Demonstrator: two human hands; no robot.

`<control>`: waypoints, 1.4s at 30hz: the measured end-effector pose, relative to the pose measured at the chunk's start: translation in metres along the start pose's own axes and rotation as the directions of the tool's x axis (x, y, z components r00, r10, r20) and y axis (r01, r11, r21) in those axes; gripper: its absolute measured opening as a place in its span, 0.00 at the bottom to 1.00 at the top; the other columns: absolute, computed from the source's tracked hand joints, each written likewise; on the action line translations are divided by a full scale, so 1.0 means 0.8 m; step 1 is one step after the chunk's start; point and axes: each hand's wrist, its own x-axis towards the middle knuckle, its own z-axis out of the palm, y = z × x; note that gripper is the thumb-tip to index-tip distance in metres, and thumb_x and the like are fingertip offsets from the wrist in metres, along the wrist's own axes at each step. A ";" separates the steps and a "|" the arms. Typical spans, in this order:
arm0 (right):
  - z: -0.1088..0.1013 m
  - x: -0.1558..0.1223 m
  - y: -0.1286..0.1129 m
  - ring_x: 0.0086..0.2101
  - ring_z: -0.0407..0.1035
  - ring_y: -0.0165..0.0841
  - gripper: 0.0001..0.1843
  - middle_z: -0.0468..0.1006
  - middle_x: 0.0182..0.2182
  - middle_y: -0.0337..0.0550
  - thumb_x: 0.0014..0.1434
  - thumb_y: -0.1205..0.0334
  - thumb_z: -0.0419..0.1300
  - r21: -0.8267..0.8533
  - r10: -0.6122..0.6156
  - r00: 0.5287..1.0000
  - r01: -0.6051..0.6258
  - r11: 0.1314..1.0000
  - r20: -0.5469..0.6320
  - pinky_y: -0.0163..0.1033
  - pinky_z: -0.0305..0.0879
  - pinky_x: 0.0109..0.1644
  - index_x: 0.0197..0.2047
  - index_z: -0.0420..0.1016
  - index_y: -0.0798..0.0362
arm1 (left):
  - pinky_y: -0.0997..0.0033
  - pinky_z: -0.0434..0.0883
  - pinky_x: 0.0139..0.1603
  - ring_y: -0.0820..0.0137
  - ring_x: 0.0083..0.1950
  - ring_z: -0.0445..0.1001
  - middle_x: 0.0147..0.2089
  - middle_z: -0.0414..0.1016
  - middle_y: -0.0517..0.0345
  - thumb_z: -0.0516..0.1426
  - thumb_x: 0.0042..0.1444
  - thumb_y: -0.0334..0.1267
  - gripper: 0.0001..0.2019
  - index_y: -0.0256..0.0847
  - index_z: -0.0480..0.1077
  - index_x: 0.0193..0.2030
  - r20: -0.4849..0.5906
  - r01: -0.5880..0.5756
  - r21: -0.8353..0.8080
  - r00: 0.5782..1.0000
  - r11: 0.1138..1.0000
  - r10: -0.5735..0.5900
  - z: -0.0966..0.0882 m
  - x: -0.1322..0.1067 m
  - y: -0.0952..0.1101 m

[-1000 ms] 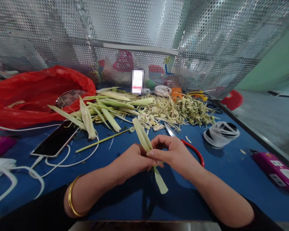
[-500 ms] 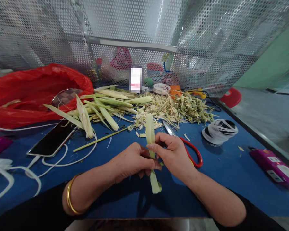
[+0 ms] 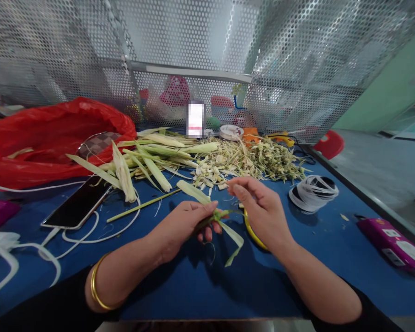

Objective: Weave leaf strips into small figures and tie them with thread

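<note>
My left hand [image 3: 193, 219] is closed around a pale green corn husk strip [image 3: 194, 192], pinching it between thumb and fingers. One end points up and left; another strip end [image 3: 234, 240] hangs down on the right, and a short stem-like bit sticks out toward my right hand. A fine thread dangles below my left fingers. My right hand [image 3: 259, 207] is just right of the husk, thumb and fingertips pinched together; what they hold, if anything, is too small to tell. Beneath it lie scissors [image 3: 254, 235], mostly covered, with a yellow handle loop showing.
Husks [image 3: 155, 166] and dried trimmings [image 3: 231, 157] are heaped at the back. A spool of white string [image 3: 313, 193] and a purple box-like item [image 3: 392, 242] are on the right. At left are a red plastic bag [image 3: 55, 120], a phone [image 3: 78, 203] and white cables.
The husk strip has tilted from upright to leaning left, held by my left hand alone. My right hand has let go of it and moved right, over the scissors.
</note>
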 end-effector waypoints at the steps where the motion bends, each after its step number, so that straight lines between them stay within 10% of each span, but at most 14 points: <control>1: -0.004 0.001 -0.002 0.32 0.68 0.31 0.12 0.75 0.30 0.40 0.61 0.55 0.54 -0.017 -0.015 1.000 0.015 1.000 -0.013 0.35 0.63 0.37 0.35 0.73 0.52 | 0.77 0.59 0.23 0.77 0.21 0.64 0.25 0.74 0.53 0.56 0.53 0.55 0.23 0.34 0.76 0.27 -0.017 -0.019 -0.031 1.000 0.999 0.018 -0.002 0.000 0.002; 10: 0.003 -0.008 -0.004 0.22 0.58 0.26 0.15 0.67 0.19 0.35 0.60 0.57 0.55 -0.250 0.074 0.912 0.032 0.968 0.403 0.32 0.52 0.25 0.24 0.68 0.53 | 0.78 0.60 0.25 0.78 0.22 0.64 0.21 0.71 0.58 0.63 0.47 0.47 0.16 0.33 0.75 0.25 -0.185 -0.088 -0.097 0.980 0.991 0.069 -0.007 0.003 0.001; 15: 0.005 -0.009 0.000 0.23 0.57 0.26 0.15 0.64 0.19 0.34 0.60 0.61 0.55 -0.287 -0.057 0.909 0.189 0.939 0.413 0.33 0.51 0.27 0.22 0.62 0.53 | 0.79 0.61 0.22 0.79 0.21 0.65 0.22 0.71 0.58 0.64 0.46 0.43 0.13 0.32 0.74 0.24 -0.250 -0.120 -0.218 0.966 0.969 0.064 -0.002 0.006 -0.004; 21: 0.004 -0.008 -0.001 0.19 0.60 0.26 0.14 0.66 0.19 0.33 0.63 0.55 0.50 -0.136 0.130 0.932 -0.088 0.987 0.338 0.33 0.55 0.25 0.30 0.66 0.52 | 0.79 0.68 0.26 0.74 0.28 0.74 0.29 0.77 0.53 0.62 0.51 0.39 0.08 0.34 0.76 0.31 -0.245 -0.096 -0.375 0.969 0.922 0.001 -0.013 0.005 0.008; 32: -0.003 0.000 0.007 0.38 0.69 0.36 0.11 0.76 0.36 0.44 0.63 0.58 0.52 -0.493 -0.260 0.960 0.279 0.824 0.108 0.39 0.59 0.42 0.37 0.74 0.51 | 0.81 0.69 0.26 0.74 0.26 0.76 0.28 0.79 0.53 0.63 0.48 0.30 0.04 0.32 0.77 0.31 -0.345 -0.176 -0.387 0.938 0.905 0.035 -0.012 0.012 0.002; 42: 0.010 -0.002 0.021 0.29 0.67 0.31 0.11 0.74 0.25 0.37 0.63 0.63 0.55 -0.455 -0.313 0.907 0.413 0.789 0.282 0.42 0.57 0.47 0.28 0.71 0.50 | 0.77 0.70 0.30 0.72 0.25 0.76 0.25 0.79 0.55 0.67 0.40 0.32 0.11 0.33 0.76 0.32 -0.403 -0.278 -0.364 0.908 0.889 0.118 0.000 0.012 -0.005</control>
